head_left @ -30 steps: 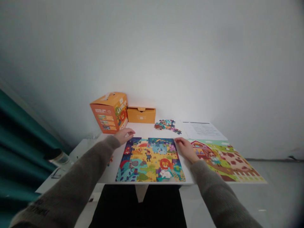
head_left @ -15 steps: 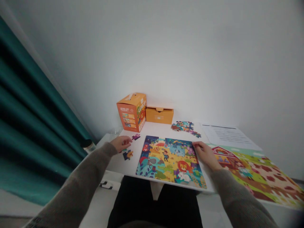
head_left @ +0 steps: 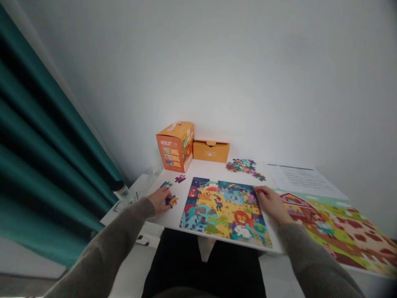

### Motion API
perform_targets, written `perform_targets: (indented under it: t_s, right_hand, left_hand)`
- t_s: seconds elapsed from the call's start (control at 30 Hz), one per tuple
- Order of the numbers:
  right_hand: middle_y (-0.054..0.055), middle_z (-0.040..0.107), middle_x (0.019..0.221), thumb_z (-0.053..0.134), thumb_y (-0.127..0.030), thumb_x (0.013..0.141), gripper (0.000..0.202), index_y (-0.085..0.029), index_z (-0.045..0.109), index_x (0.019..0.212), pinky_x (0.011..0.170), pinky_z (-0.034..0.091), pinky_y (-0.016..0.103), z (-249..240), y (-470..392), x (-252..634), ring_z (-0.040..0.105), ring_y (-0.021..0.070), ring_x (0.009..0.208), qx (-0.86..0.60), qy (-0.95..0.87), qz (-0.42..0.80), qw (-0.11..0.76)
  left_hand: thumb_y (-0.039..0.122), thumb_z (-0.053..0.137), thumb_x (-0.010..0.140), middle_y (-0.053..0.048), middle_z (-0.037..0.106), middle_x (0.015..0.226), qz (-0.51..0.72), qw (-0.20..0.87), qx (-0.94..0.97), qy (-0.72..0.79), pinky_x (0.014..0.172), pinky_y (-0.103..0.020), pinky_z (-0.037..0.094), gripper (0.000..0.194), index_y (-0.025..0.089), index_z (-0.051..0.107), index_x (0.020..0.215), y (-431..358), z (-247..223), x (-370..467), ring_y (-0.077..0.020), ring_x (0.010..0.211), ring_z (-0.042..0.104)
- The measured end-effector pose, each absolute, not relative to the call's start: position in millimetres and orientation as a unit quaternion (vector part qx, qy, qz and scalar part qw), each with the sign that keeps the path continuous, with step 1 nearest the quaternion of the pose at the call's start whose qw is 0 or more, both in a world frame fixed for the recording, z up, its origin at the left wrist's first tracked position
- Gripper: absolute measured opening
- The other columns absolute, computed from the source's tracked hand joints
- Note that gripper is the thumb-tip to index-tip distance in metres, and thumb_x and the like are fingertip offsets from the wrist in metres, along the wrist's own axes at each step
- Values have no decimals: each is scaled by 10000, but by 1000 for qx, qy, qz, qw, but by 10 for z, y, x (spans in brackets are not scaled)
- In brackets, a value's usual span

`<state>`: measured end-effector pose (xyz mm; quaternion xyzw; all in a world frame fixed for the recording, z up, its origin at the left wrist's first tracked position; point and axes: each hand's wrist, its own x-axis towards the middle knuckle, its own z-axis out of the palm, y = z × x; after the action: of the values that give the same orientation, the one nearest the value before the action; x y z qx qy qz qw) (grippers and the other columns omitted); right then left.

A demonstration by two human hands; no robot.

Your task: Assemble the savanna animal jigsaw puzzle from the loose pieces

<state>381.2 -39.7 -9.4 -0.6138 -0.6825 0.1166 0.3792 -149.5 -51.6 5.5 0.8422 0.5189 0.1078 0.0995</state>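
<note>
A colourful animal jigsaw puzzle (head_left: 223, 209) lies assembled on the white table (head_left: 173, 219) in front of me. My left hand (head_left: 159, 199) rests on the table left of the puzzle, its fingers on a loose dark-and-orange puzzle piece (head_left: 171, 201). Two more loose pieces, a purple one (head_left: 180, 179) and a teal one (head_left: 166, 184), lie just beyond that hand. My right hand (head_left: 272, 203) lies flat at the puzzle's right edge, touching it.
An upright orange puzzle box (head_left: 175, 146) and a low orange box (head_left: 211, 150) stand at the back. A heap of loose pieces (head_left: 243, 167), a printed sheet (head_left: 302, 179) and a farm puzzle (head_left: 335, 229) lie to the right. A teal curtain (head_left: 40, 165) hangs left, beside a small bottle (head_left: 121, 192).
My head turned left, so the scene shifted right. My left hand left the puzzle's top-left corner and came down onto the loose dark-and-orange piece. My right hand stayed at the puzzle's right edge.
</note>
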Motion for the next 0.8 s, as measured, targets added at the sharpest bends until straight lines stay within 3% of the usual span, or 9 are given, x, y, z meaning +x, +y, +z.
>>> perform_targets:
  t_s: [0.2, 0.37, 0.57, 0.8]
  right_hand:
    - [88, 743, 1040, 462, -340, 866, 317, -202, 708, 1011, 897, 525, 402, -103, -394, 3807, 678, 247, 980, -611, -681, 117, 387]
    - [92, 739, 1027, 452, -353, 882, 322, -190, 698, 1010, 895, 525, 408, -119, -384, 3812, 677, 248, 972, -603, -684, 122, 393]
    - [79, 738, 1026, 463, -333, 876, 304, -198, 695, 1020, 899, 523, 400, -106, -393, 3813, 676, 238, 965, -603, -685, 121, 389]
    - [86, 739, 1025, 469, -339, 877, 319, -190, 699, 1038, 899, 521, 396, -86, -401, 3796, 674, 237, 959, -606, -679, 127, 395]
  left_hand:
    - [152, 673, 681, -80, 613, 1044, 131, 117, 857, 485, 991, -401, 474, 192, 184, 600, 856, -478, 65, -1440, -253, 1051, 576]
    - [183, 715, 652, -101, 589, 1113, 152, 96, 841, 510, 1020, -421, 453, 392, 191, 621, 1032, -443, 40, -1445, -286, 1095, 561]
    - [186, 713, 643, -83, 588, 1013, 111, 108, 861, 484, 934, -381, 477, 262, 192, 617, 886, -335, 63, -1456, -262, 994, 573]
    - [163, 672, 602, -50, 583, 936, 125, 144, 868, 459, 843, -347, 465, 295, 183, 556, 872, -343, 142, -1397, -222, 883, 554]
